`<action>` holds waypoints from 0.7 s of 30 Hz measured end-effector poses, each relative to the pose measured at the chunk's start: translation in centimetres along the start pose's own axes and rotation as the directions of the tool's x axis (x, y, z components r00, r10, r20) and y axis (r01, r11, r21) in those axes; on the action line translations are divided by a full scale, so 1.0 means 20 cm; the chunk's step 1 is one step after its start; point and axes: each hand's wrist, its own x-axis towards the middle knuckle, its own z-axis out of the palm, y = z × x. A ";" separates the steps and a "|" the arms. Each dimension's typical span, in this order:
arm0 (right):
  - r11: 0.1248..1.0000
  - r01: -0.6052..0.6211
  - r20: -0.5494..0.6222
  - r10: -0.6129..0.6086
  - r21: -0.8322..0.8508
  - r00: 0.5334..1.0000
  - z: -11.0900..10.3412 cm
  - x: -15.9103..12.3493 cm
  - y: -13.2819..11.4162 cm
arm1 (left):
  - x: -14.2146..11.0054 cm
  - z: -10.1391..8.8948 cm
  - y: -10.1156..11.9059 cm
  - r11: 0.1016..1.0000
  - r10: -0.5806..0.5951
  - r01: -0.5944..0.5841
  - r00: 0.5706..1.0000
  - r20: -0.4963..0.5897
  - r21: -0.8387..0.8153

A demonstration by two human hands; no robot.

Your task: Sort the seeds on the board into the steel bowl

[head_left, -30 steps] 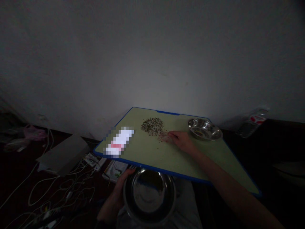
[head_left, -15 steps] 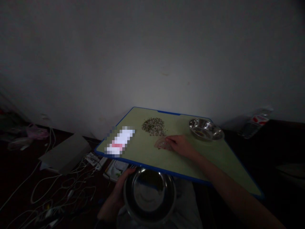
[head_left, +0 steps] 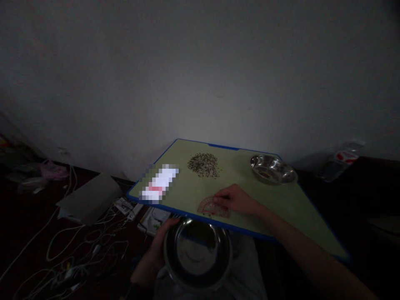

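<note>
My right hand (head_left: 233, 199) pinches a clear protractor (head_left: 206, 205) with red markings, which lies low over the near edge of the pale green table (head_left: 250, 221). A few small dark bits sit at the protractor's near side. Below that edge, my left hand (head_left: 158, 246) grips the rim of a steel bowl (head_left: 197, 254), tilted with its mouth toward me. Farther back on the table is a spread pile of small mixed grains or seeds (head_left: 203, 165), dark and pale. A second steel bowl (head_left: 273, 168) stands at the back right, with a little something in its bottom.
A bright phone-like screen (head_left: 161, 183), blurred out, lies at the table's left. On the floor to the left are a grey box (head_left: 90, 198), tangled white cables (head_left: 93, 246) and a pink bag (head_left: 53, 170). A plastic package (head_left: 340, 160) stands at the right by the wall.
My right hand has drawn the protractor toward me, from beside the pile to the table's near edge. The left hand still holds the bowl beneath the edge.
</note>
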 end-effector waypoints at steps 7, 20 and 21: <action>0.961 -0.148 0.143 0.117 0.233 0.983 0.00 -0.02 -0.03 | -0.02 0.01 0.01 0.999 0.020 -0.020 1.000 -0.005 -0.037; 0.984 -0.150 -0.347 0.173 0.092 0.922 -0.05 0.02 0.07 | 0.02 -0.01 -0.01 0.997 -0.053 0.055 0.998 0.035 -0.051; 0.985 -0.174 -0.466 0.161 0.015 0.870 -0.06 0.02 0.10 | 0.02 -0.02 -0.01 0.998 -0.041 0.042 0.999 0.017 -0.039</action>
